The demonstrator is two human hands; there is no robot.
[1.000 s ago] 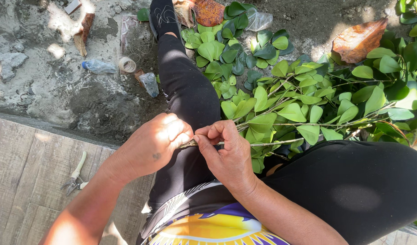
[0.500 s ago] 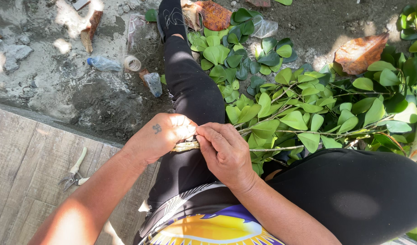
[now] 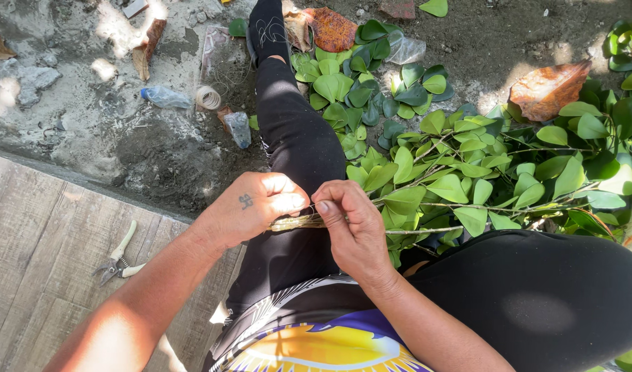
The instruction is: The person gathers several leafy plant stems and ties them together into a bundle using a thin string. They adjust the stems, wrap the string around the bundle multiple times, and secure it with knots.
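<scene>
My left hand [image 3: 257, 207] is closed around the cut end of a leafy branch [image 3: 433, 207], gripping its pale stem [image 3: 299, 222] over my lap. My right hand [image 3: 350, 224] pinches the same stem just to the right, fingertips touching the left hand's. The branch stretches right, with thin twigs and many green oval leaves [image 3: 460, 186] lying across my black-trousered legs [image 3: 295, 145]. Loose plucked leaves [image 3: 350, 89] lie scattered on the ground beside my outstretched left leg.
White-handled pruning shears [image 3: 120, 260] lie on the wooden planks [image 3: 40, 241] at left. On the dirt are a crushed plastic bottle [image 3: 166, 97], a small spool [image 3: 208, 98], a stone [image 3: 238, 128] and big dry brown leaves [image 3: 549, 88].
Both hands stay together on the stem end; they have shifted slightly right and down in view, the fingers working along the stem. The branch has barely moved.
</scene>
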